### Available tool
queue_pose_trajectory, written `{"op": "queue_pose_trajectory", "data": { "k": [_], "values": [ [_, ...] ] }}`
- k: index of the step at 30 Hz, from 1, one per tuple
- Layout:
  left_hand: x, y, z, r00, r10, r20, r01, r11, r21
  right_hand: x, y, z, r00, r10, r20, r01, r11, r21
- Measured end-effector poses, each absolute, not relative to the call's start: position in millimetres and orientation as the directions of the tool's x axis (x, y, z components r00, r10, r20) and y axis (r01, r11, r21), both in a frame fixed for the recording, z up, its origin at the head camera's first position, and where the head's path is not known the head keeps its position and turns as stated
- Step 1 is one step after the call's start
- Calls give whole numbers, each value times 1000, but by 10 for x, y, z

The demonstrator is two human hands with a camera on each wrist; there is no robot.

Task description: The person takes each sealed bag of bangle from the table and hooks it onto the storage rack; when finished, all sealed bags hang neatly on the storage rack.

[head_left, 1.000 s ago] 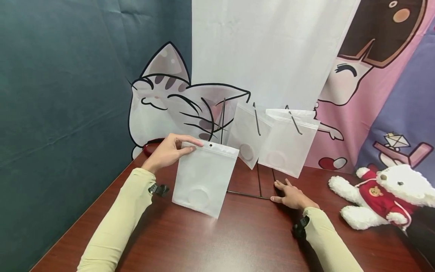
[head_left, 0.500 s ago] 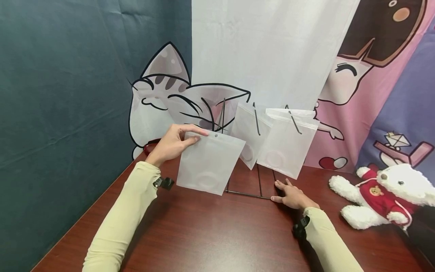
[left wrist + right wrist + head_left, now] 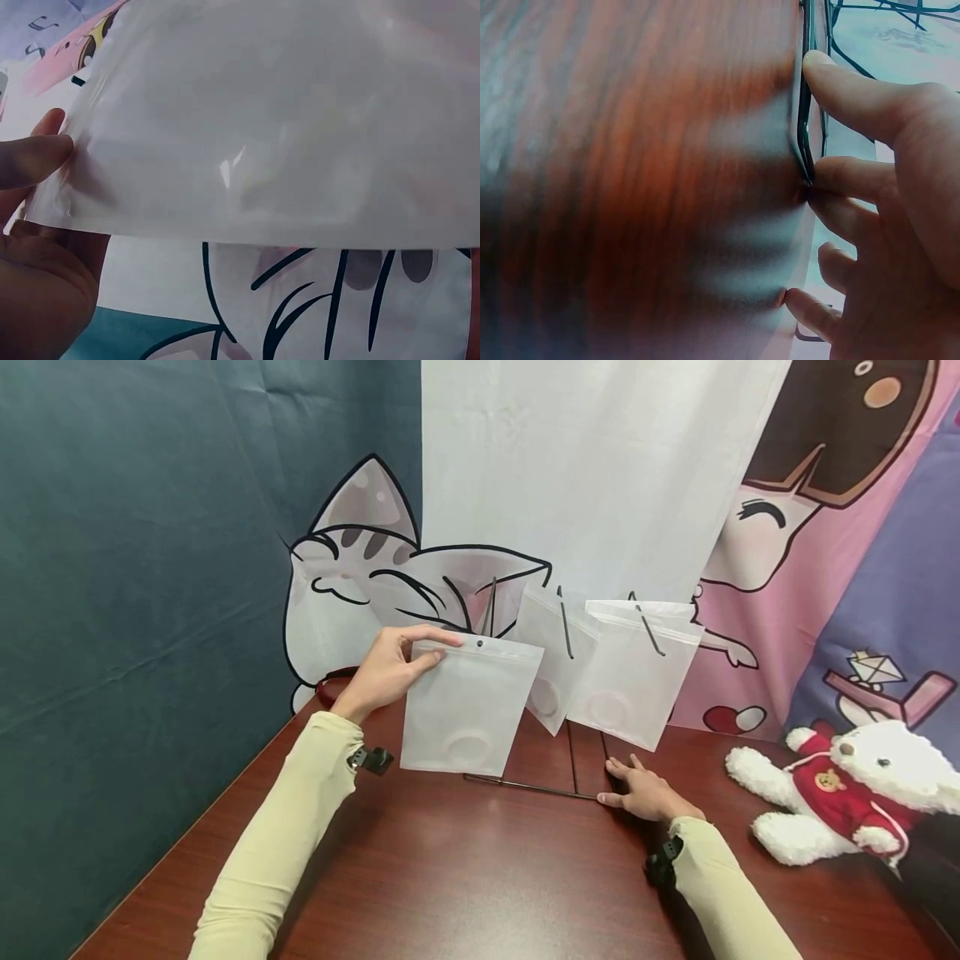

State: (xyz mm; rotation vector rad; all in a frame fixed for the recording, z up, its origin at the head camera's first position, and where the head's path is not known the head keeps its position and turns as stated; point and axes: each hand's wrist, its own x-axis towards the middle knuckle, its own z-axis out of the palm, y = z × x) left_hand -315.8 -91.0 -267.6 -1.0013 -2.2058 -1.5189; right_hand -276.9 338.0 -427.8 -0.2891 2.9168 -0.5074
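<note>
My left hand pinches the upper left corner of a white zip bag between thumb and fingers. The bag has a small punched hole near its top edge and a faint round shape low down. It hangs in front of the left hook of a black wire rack, with the hole just below that hook's visible part. Two similar bags, a middle bag and a right bag, hang from the other hooks. My right hand, fingers spread, touches the right front corner of the rack's base and the table.
A white teddy bear in a red hoodie sits on the right of the brown table. Some dark red object lies behind my left hand. Behind everything hangs a printed curtain.
My left hand has raised the bag and carried it slightly right and farther back, bringing its hole close to the left hook. The right hand has stayed in place on the rack's base.
</note>
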Motion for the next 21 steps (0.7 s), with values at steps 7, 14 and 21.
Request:
{"op": "queue_pose_trajectory", "data": {
  "k": [7, 14, 21],
  "values": [
    [-3229, -871, -2673, -757, 360, 546, 644, 271, 715, -2764, 3383, -4279, -968, -218, -123, -165, 926, -339],
    [-3309, -821, -2670, -798, 337, 500, 597, 326, 733, -2760, 3384, -4301, -966, -222, -130, -165, 922, -350],
    [-3421, -782, -2633, -806, 315, 501, 589, 352, 727, -2766, 3372, -4275, -969, -213, -125, -159, 925, -346]
  ]
}}
